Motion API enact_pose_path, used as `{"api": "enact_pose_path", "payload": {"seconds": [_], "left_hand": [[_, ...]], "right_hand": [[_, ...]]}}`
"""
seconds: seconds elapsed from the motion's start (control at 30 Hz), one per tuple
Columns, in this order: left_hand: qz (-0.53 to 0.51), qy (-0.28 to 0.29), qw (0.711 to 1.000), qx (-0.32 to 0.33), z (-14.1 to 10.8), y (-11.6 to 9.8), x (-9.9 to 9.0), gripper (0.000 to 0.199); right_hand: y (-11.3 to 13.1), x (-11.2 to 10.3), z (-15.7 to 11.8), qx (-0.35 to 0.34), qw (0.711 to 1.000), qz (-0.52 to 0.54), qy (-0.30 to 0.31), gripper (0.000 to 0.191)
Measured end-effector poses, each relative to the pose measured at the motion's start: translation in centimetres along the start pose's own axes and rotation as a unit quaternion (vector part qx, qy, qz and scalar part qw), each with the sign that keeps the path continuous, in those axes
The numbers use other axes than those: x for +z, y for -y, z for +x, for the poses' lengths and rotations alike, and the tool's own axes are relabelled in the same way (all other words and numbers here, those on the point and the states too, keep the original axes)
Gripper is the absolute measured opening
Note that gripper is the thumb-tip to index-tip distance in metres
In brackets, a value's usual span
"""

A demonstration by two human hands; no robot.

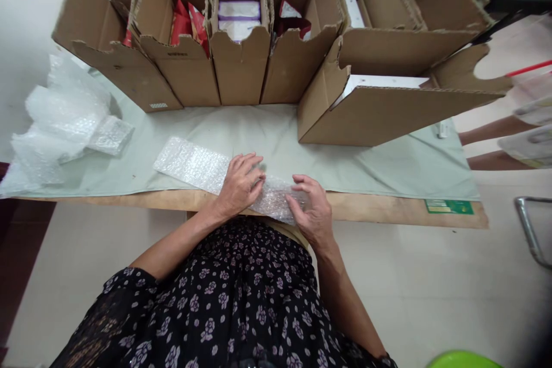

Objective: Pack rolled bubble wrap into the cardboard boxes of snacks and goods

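Note:
A strip of clear bubble wrap [190, 162] lies slantwise along the front of the cloth-covered table, its right end close to the table's front edge. My left hand [240, 185] rests across the middle of the strip, fingers loosely bent and a little apart, covering part of it. On the right end is my right hand [314, 210], its thumb and fingers spread over the plastic. Between both hands the wrap looks crumpled or layered; whether anything is inside it I cannot tell.
Cardboard boxes stand in a row behind, one holding purple-edged white packs [239, 20]. An angled box [366, 118] is nearer on the right. More bubble wrap [69, 121] is heaped at left. A green card [449, 207] lies at the table edge. Another person's legs [491, 159] show at right.

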State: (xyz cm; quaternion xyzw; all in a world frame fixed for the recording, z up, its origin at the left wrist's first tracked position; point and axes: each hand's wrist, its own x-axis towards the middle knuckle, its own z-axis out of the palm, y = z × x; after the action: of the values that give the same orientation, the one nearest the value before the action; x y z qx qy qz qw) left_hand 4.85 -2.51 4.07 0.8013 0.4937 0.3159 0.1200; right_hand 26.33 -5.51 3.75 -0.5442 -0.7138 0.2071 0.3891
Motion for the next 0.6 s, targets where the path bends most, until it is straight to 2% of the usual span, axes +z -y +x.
{"api": "enact_pose_path", "payload": {"seconds": [0.07, 0.1, 0.17, 0.27, 0.37, 0.43, 0.47, 0.53, 0.6], "left_hand": [[-0.005, 0.021, 1.0, 0.02, 0.2, -0.7, -0.7, 0.012], [-0.004, 0.044, 0.999, 0.032, 0.3, -0.9, -1.2, 0.012], [0.016, 0.099, 0.994, 0.048, 0.6, -0.5, -2.4, 0.011], [0.082, 0.176, 0.981, 0.02, 0.9, 2.3, -4.8, 0.018], [0.134, 0.207, 0.968, -0.046, 1.3, 6.2, -8.1, 0.006], [0.152, 0.166, 0.971, -0.078, 1.8, 7.6, -10.7, 0.009], [0.161, 0.121, 0.976, -0.084, 2.2, 7.6, -12.0, 0.011], [0.182, -0.005, 0.981, -0.072, 2.6, 6.2, -14.6, 0.01], [0.2, -0.13, 0.971, -0.034, 2.5, 3.8, -16.9, 0.008]], "right_hand": [[0.3, -0.2, 0.3, 0.025, 0.998, 0.04, 0.035, 0.03], [0.5, -0.4, 0.5, 0.026, 0.997, 0.052, 0.057, 0.03], [0.7, -1.2, 1.1, 0.007, 0.994, 0.067, 0.088, 0.016], [0.9, -2.9, 2.4, -0.01, 0.994, 0.094, 0.058, 0.01], [0.9, -4.3, 4.4, 0.004, 0.995, 0.096, 0.007, 0.008], [1.3, -4.8, 6.2, -0.018, 0.995, 0.095, -0.012, 0.007], [1.8, -5.1, 7.2, -0.04, 0.994, 0.099, -0.024, 0.006], [3.2, -5.6, 8.9, -0.091, 0.987, 0.111, -0.073, 0.006], [4.8, -6.4, 10.0, -0.141, 0.974, 0.12, -0.134, 0.011]]}}
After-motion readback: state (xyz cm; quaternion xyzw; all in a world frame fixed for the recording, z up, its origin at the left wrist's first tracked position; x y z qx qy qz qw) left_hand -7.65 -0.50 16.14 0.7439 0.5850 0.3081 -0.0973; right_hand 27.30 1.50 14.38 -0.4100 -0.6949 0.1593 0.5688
